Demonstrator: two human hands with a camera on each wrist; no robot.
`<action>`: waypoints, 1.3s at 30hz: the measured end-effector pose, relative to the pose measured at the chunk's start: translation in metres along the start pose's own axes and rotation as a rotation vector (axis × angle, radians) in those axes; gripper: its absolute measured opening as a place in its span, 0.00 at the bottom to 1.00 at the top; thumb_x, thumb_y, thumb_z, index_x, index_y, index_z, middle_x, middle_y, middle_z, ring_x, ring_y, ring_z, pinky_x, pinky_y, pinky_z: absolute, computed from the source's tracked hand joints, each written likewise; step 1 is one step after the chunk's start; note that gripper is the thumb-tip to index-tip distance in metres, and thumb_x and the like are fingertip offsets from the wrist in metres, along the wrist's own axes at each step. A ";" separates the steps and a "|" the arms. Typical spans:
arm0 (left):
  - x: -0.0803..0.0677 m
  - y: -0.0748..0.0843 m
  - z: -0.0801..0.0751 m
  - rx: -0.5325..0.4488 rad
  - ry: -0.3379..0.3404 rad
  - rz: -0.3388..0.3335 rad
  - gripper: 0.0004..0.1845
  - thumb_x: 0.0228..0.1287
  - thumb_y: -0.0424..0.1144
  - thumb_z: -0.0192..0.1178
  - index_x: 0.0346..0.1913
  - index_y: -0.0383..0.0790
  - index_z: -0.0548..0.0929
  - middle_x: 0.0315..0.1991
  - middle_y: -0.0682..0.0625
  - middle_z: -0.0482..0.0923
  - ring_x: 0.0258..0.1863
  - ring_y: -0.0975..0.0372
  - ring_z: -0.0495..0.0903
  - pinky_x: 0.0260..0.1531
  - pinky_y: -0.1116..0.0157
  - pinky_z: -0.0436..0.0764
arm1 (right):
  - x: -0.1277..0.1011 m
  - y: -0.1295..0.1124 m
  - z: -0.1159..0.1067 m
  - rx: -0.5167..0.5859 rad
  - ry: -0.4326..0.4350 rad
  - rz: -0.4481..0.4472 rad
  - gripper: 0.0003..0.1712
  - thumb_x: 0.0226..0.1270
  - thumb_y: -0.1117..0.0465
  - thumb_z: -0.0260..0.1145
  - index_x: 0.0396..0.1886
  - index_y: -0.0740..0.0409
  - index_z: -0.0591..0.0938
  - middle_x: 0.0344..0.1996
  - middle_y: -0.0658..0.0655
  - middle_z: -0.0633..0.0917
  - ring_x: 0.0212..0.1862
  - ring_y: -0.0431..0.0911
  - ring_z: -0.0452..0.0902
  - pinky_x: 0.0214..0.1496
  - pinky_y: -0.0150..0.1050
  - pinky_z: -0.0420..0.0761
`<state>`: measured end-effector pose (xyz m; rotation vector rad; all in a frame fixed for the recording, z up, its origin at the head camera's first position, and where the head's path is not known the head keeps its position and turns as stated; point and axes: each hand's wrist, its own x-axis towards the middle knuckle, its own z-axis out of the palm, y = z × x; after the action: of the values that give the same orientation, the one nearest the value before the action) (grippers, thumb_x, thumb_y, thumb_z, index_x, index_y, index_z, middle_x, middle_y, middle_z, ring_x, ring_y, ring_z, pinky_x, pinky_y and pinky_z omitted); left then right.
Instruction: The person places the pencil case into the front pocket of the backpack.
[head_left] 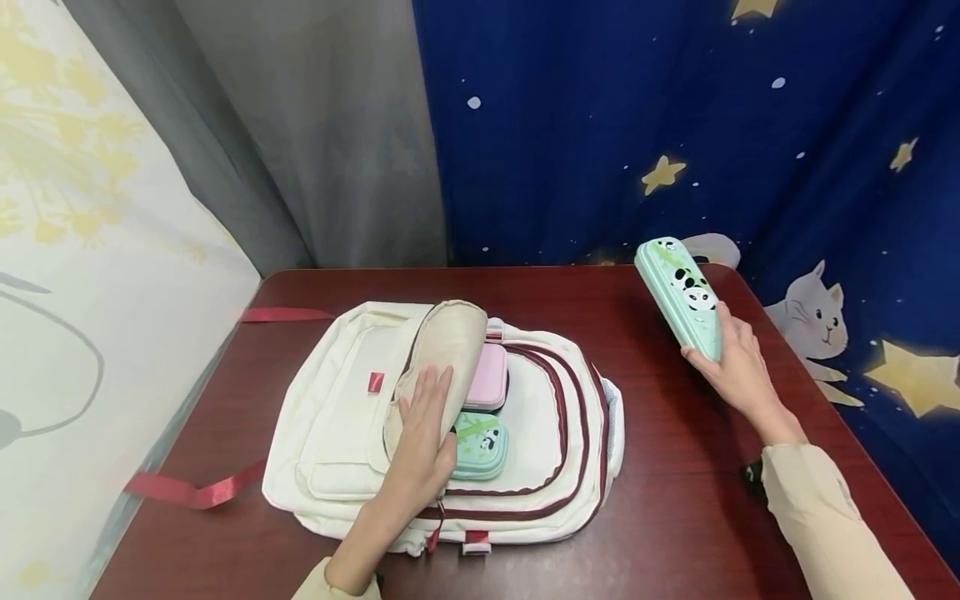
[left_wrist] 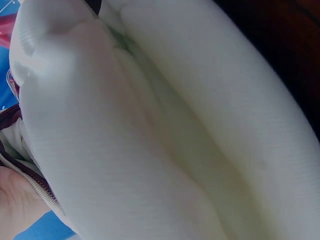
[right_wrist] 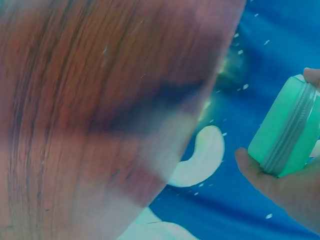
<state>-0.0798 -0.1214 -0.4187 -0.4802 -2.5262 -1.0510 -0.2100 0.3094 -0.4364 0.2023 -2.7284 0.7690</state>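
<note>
A cream backpack (head_left: pixel 337 433) with dark red trim lies flat on the table, its main flap (head_left: pixel 442 350) folded back. My left hand (head_left: pixel 423 437) holds that flap open; the flap's pale fabric (left_wrist: pixel 165 125) fills the left wrist view. Inside the opening lie a pink case (head_left: pixel 487 377) and a mint green panda case (head_left: pixel 480 446). My right hand (head_left: pixel 731 362) grips a long mint green panda pencil case (head_left: pixel 681 298) by its lower end and holds it tilted above the table's right side. Its zipped edge (right_wrist: pixel 285 132) shows in the right wrist view.
The dark red wooden table (head_left: pixel 675 483) carries the bag. Red straps (head_left: pixel 191 492) trail off the bag to the left. A blue star-and-cat cloth (head_left: pixel 675 125) hangs behind and to the right, a pale curtain (head_left: pixel 75 250) on the left.
</note>
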 end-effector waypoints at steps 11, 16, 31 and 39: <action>0.000 0.001 -0.002 -0.072 0.003 -0.067 0.44 0.47 0.21 0.53 0.71 0.34 0.52 0.70 0.35 0.49 0.70 0.47 0.43 0.61 0.40 0.36 | -0.030 -0.038 -0.002 0.111 -0.080 -0.156 0.52 0.54 0.55 0.70 0.74 0.52 0.51 0.62 0.69 0.62 0.55 0.59 0.61 0.48 0.57 0.63; -0.002 0.000 -0.003 -0.091 0.003 -0.083 0.44 0.47 0.21 0.53 0.72 0.34 0.52 0.70 0.37 0.50 0.70 0.48 0.44 0.62 0.40 0.36 | -0.051 -0.051 0.001 0.163 -0.145 -0.213 0.51 0.51 0.56 0.73 0.73 0.48 0.56 0.62 0.61 0.66 0.52 0.49 0.64 0.47 0.39 0.63; 0.009 0.001 -0.005 -0.130 0.009 -0.075 0.43 0.49 0.20 0.51 0.72 0.35 0.51 0.71 0.38 0.50 0.70 0.47 0.44 0.61 0.39 0.36 | -0.086 -0.108 -0.008 0.335 -0.422 -0.403 0.45 0.45 0.55 0.76 0.66 0.42 0.68 0.61 0.44 0.69 0.57 0.39 0.66 0.51 0.30 0.67; 0.013 0.006 -0.007 -0.131 -0.017 -0.063 0.45 0.48 0.19 0.50 0.73 0.38 0.49 0.72 0.39 0.48 0.70 0.47 0.43 0.60 0.38 0.34 | -0.086 -0.129 -0.009 0.185 -0.399 -0.544 0.46 0.38 0.54 0.76 0.64 0.41 0.72 0.61 0.45 0.69 0.59 0.43 0.64 0.52 0.38 0.68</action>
<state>-0.0873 -0.1202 -0.4052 -0.4489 -2.5124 -1.2463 -0.0991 0.2091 -0.3938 1.1941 -2.7253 0.8803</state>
